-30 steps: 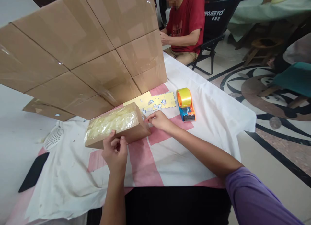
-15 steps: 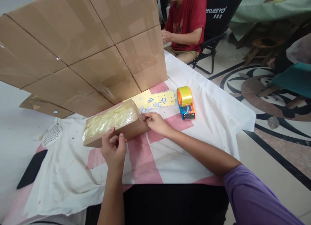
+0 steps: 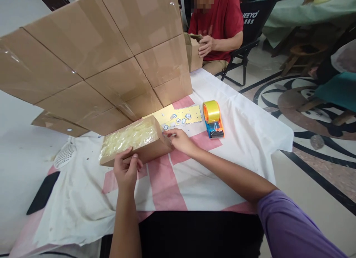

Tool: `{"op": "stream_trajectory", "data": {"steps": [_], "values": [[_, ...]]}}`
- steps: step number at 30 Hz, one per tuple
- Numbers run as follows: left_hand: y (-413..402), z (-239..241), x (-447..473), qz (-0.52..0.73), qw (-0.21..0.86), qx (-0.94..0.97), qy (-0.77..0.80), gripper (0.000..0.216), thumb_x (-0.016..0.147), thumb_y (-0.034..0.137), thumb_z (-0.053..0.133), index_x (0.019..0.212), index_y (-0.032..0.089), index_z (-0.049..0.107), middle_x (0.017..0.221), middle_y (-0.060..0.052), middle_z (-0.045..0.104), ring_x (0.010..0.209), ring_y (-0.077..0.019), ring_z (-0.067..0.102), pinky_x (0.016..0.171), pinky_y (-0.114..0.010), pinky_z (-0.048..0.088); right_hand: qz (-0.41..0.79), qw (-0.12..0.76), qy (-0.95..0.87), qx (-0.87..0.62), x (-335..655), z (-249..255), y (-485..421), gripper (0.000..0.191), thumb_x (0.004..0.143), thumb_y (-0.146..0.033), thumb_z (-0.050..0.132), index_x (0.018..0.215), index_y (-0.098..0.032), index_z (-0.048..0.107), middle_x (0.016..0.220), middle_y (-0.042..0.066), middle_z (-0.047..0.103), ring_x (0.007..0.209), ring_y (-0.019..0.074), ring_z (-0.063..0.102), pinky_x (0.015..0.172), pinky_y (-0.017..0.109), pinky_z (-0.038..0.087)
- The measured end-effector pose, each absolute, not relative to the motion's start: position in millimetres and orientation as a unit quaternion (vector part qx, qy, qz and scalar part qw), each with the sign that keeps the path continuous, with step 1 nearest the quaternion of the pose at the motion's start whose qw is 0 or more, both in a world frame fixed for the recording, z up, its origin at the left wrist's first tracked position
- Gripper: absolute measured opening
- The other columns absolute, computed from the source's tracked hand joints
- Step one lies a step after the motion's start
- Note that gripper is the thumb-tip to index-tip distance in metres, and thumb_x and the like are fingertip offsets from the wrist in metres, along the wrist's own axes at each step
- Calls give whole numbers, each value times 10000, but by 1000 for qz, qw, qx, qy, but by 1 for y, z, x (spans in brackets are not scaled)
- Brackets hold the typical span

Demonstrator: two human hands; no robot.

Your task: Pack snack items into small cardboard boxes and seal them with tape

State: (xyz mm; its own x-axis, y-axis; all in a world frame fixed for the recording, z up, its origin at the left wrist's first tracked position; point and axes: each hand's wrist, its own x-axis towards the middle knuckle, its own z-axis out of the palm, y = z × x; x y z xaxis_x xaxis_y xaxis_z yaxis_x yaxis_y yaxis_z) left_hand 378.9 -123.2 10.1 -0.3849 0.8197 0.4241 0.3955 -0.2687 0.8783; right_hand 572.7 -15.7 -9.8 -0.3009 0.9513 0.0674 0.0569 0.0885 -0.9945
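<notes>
A long cardboard box [image 3: 151,149] lies in front of me, its upper face showing pale yellow contents under shiny clear plastic. My left hand [image 3: 126,169] grips the near side toward the left end, thumb and fingers bent against the cardboard. At the right end, my right hand [image 3: 180,141] has its fingers closed on the box's edge; the exact spot they pinch is partly hidden. Right of that hand stands a tape dispenser [image 3: 213,130], blue and orange, with a roll of yellowish tape [image 3: 212,111].
Stacked, taped cardboard boxes [image 3: 111,72] form a wall behind my box. A yellow printed pattern [image 3: 191,113] shows on the tablecloth [image 3: 236,150]. A black flat object [image 3: 43,193] lies at left. Across the table, a person in red [image 3: 226,24] holds an open carton [image 3: 196,52].
The person across now holds a carton that was out of view before. My left hand has shifted slightly along the box's side. My right hand stays at the right end.
</notes>
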Motion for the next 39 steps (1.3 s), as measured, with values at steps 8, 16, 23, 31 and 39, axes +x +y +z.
{"op": "stream_trajectory", "data": {"steps": [8, 16, 23, 31, 39], "values": [[-122, 8, 376, 603, 183, 518, 578, 361, 832, 303, 704, 1132, 169, 552, 476, 101, 576, 345, -92, 510, 375, -175, 391, 515, 412, -631, -408, 572, -6, -25, 425, 761, 16, 503, 1025, -171, 779, 1093, 60, 748, 1066, 219, 670, 983, 310, 488], [-121, 8, 374, 602, 208, 539, 551, 371, 823, 293, 721, 1113, 185, 516, 487, 99, 592, 364, -109, 541, 377, -184, 411, 529, 426, -602, -420, 568, -8, -25, 363, 755, 18, 506, 969, -148, 748, 1074, 70, 748, 1047, 197, 679, 972, 291, 500], [-121, 5, 367, 609, 187, 525, 564, 324, 819, 307, 707, 1078, 188, 553, 525, 115, 548, 343, -89, 516, 379, -206, 424, 522, 396, -616, -438, 576, -8, -16, 327, 713, -7, 538, 925, -148, 743, 1074, 65, 707, 1036, 211, 661, 966, 328, 508], [-122, -2, 348, 622, 206, 526, 542, 285, 816, 322, 729, 1026, 190, 588, 530, 105, 556, 327, -94, 496, 396, -230, 407, 526, 310, -753, -245, 598, 2, -9, 1138, 659, -218, 802, 1619, -265, 192, 1667, 125, 207, 1520, 347, 236, 1205, 483, 276], [-122, -4, 338, 632, 247, 542, 496, 263, 751, 366, 789, 980, 275, 696, 437, 85, 535, 322, -127, 467, 348, -253, 379, 434, 298, -818, -232, 597, 1, -17, 1500, 630, -486, 900, 1577, -273, -243, 1680, 208, 49, 1557, 378, 77, 1235, 538, 175]]}}
